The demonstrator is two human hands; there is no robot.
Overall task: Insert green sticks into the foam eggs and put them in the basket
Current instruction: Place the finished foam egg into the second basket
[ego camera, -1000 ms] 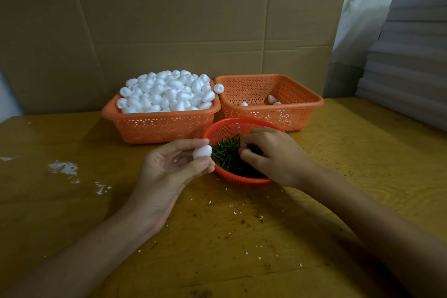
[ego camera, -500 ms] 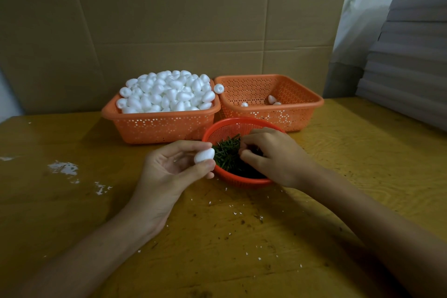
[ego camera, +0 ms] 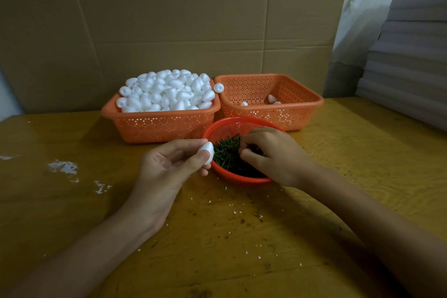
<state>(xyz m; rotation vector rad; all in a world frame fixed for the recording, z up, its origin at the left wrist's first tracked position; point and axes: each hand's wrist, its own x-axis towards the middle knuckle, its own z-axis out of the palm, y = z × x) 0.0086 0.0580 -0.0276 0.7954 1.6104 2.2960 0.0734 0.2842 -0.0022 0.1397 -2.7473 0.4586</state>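
My left hand (ego camera: 169, 164) pinches a white foam egg (ego camera: 208, 152) between thumb and fingers, just left of a small round red basket (ego camera: 242, 180) holding a heap of green sticks (ego camera: 227, 152). Over that heap my right hand (ego camera: 273, 155) reaches in, its fingertips curled down among the sticks; whether it grips one is hidden. Behind, the left orange basket (ego camera: 159, 126) is piled with foam eggs (ego camera: 169, 92). To its right stands another orange basket (ego camera: 297, 106), with a few eggs (ego camera: 272, 98) at its bottom.
Everything rests on a yellow wooden table (ego camera: 362, 152) strewn with white foam crumbs (ego camera: 63, 167) and dark specks. Brown cardboard (ego camera: 193, 26) stands as a wall behind the baskets. Stacked grey boards (ego camera: 411, 60) lie at the right edge.
My left hand has turned the foam egg a little and shifted it slightly toward the red basket. My right hand's fingers keep working among the green sticks, almost in the same place.
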